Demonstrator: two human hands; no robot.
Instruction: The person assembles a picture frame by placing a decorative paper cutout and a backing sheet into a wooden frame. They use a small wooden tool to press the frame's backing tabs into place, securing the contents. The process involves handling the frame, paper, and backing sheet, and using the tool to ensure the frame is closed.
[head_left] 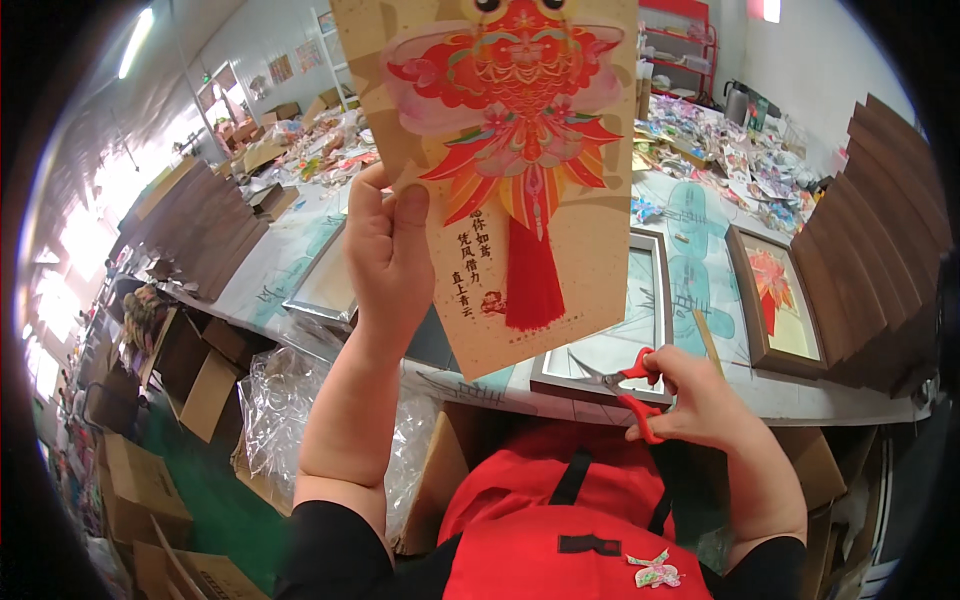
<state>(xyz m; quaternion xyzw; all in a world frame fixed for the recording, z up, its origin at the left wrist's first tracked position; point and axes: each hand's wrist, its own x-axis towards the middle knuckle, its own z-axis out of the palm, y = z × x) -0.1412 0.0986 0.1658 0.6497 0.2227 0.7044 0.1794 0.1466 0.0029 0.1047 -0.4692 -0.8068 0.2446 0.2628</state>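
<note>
My left hand (388, 255) is raised and grips the left edge of a tan card (585, 250) that bears a red and orange paper kite figure (520, 110) with a red tassel. The card is held upright above the table, its top cut off by the picture edge. My right hand (700, 395) sits lower, at the table's near edge, with fingers through the handles of red-handled scissors (625, 385). The scissor blades point left and look nearly closed, a short way below the card's bottom edge.
A silver picture frame (655, 330) lies on the white table (800, 395) under the card, another silver frame (325, 290) to its left, a wooden framed kite picture (780, 300) to the right. Stacks of dark boards (880, 230) stand right and left. Cardboard boxes (140, 480) and plastic wrap (275, 400) lie below left.
</note>
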